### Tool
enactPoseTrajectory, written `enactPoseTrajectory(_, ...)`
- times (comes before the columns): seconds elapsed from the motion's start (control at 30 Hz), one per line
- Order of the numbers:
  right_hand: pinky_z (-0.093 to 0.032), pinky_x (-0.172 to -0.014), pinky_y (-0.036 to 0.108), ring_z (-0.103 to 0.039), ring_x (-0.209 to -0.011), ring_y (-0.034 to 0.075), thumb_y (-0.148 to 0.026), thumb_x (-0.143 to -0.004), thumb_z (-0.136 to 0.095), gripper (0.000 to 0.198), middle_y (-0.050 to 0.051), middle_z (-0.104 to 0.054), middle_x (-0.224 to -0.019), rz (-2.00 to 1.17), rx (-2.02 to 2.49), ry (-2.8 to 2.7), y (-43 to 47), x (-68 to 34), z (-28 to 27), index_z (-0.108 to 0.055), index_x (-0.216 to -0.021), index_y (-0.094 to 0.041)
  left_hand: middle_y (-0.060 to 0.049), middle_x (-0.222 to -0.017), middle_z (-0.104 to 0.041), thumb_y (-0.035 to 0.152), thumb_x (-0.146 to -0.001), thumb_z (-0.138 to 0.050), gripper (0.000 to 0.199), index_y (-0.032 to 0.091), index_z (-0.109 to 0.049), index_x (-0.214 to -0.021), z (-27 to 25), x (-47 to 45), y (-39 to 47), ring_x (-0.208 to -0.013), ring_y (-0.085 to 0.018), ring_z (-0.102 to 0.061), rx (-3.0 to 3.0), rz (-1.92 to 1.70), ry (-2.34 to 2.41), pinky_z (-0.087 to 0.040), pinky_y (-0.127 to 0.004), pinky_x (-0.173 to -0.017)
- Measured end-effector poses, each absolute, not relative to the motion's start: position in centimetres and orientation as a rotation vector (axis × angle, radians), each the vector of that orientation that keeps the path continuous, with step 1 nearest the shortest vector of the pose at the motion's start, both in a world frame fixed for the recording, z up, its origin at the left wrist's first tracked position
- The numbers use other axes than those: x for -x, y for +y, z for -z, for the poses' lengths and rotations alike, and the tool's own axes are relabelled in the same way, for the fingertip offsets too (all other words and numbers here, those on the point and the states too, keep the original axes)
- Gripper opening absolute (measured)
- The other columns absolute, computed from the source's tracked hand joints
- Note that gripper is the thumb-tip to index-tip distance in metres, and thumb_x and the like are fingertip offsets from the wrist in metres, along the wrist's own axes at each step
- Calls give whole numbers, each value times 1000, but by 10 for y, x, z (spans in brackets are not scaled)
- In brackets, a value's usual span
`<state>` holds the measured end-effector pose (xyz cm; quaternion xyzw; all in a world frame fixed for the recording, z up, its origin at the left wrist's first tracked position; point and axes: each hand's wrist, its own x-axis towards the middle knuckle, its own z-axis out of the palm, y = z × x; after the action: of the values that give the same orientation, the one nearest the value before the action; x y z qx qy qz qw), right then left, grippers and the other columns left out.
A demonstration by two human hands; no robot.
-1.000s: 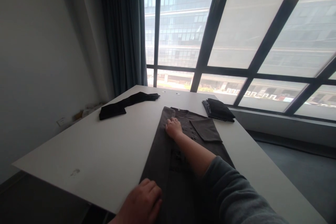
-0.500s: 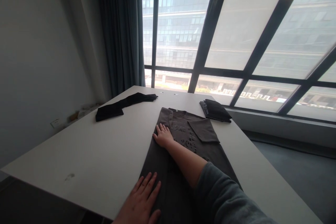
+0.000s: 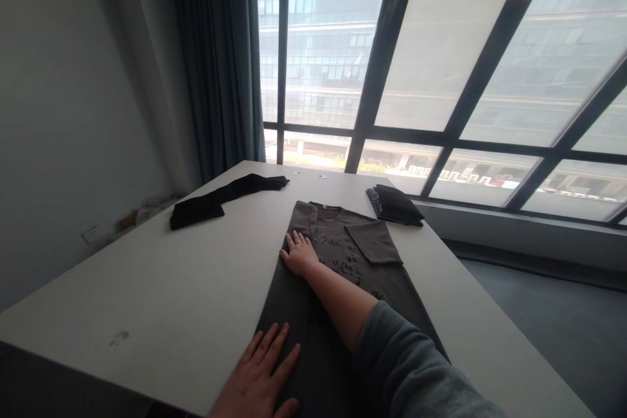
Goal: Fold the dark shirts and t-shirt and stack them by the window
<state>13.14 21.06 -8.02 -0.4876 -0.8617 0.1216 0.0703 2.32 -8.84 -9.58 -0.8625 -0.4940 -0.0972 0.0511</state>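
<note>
A dark grey T-shirt (image 3: 392, 300) lies on the table, its collar toward the window and its left side folded inward. One sleeve (image 3: 375, 241) rests turned in over the printed chest on the right. My right hand (image 3: 300, 255) lies flat on the folded strip near the collar, fingers spread. Closer to me, my left hand (image 3: 264, 372) presses flat on the same folded edge, fingers apart. Neither hand grips anything. My right forearm crosses the shirt and hides part of its middle and lower half.
The white table (image 3: 186, 287) has a dark smudge at its front left. A long black garment (image 3: 220, 201) lies at the back left. Folded dark clothes (image 3: 396, 204) are stacked at the right edge. Beyond stand a curtain (image 3: 215, 65) and large windows.
The view has shifted slightly, so the table and clothes sit a little further left. Both hands stay flat on the T-shirt in nearly the same places.
</note>
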Motion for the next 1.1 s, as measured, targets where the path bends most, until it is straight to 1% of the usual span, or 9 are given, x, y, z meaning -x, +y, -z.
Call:
enactPoseTrajectory(0.2, -5, -129, 43, -9, -162, 27, -61, -102, -34, 80, 12, -12, -174, -390, 1466, -2576, 208, -130, 80, -24, -167, -16, -12, -166, -37, 52, -94, -68, 86, 32, -25, -166, 98, -19, -89, -148, -36, -45, 2566, 332, -1389, -44, -48, -115)
enactPoseTrajectory(0.3, -8, -129, 42, -8, -162, 25, -61, -103, -33, 73, 9, -15, -175, -395, 1513, -2535, 219, -130, 74, -30, -166, -23, -13, -162, -45, 57, -96, -64, 81, 30, -31, -165, 100, -18, -87, -144, -34, -50, 2519, 395, -1308, -45, -43, -114)
enactPoseTrajectory(0.37, -9, -128, 48, -3, -162, 29, -58, -105, -30, 68, 8, -11, -175, -387, 1614, -2453, 234, -134, 65, -29, -165, -27, -11, -159, -51, 60, -98, -59, 75, 31, -36, -163, 99, -18, -86, -140, -32, -54, 2500, 418, -1280, -47, -40, -110)
enactPoseTrajectory(0.47, -5, -123, 65, 5, -160, 40, -59, -104, -33, 68, 9, 1, -176, -390, 1810, -2316, 263, -145, 55, -25, -166, -34, -8, -154, -57, 58, -100, -56, 64, 34, -45, -158, 94, -18, -82, -133, -29, -61, 2452, 433, -1351, -52, -36, -101)
enactPoseTrajectory(0.53, -3, -119, 72, 2, -159, 45, -63, -102, -36, 70, 10, 1, -176, -429, 1919, -2263, 280, -153, 52, -24, -166, -37, -8, -154, -57, 56, -102, -54, 60, 34, -46, -157, 92, -19, -77, -132, -28, -61, 2415, 458, -1385, -53, -36, -100)
enactPoseTrajectory(0.63, 0, -114, 78, -5, -158, 48, -68, -101, -34, 72, 14, -4, -175, -495, 2035, -2223, 298, -159, 58, -23, -166, -39, -9, -154, -57, 59, -102, -51, 63, 36, -42, -159, 94, -17, -67, -137, -29, -56, 2425, 470, -1253, -49, -38, -105)
enactPoseTrajectory(0.8, 7, -115, 77, 3, -158, 46, -69, -102, -28, 72, 10, 1, -176, -501, 2074, -2224, 314, -155, 71, -18, -166, -40, -7, -152, -59, 65, -101, -48, 68, 38, -34, -162, 105, -12, -58, -137, -27, -55, 2424, 446, -1140, -44, -36, -110)
enactPoseTrajectory(0.93, 5, -118, 73, 5, -159, 42, -68, -102, -27, 71, 5, 2, -176, -516, 2045, -2270, 327, -151, 75, -18, -166, -41, -8, -151, -60, 63, -102, -48, 68, 36, -34, -163, 106, -11, -58, -136, -26, -56, 2352, 440, -1105, -44, -35, -110)
enactPoseTrajectory(1.1, 3, -120, 71, 5, -160, 40, -64, -103, -25, 69, 4, 1, -176, -520, 2026, -2288, 339, -148, 75, -17, -167, -39, -5, -151, -61, 62, -104, -45, 63, 37, -38, -161, 106, -13, -57, -138, -24, -54, 2313, 425, -1098, -43, -34, -111)
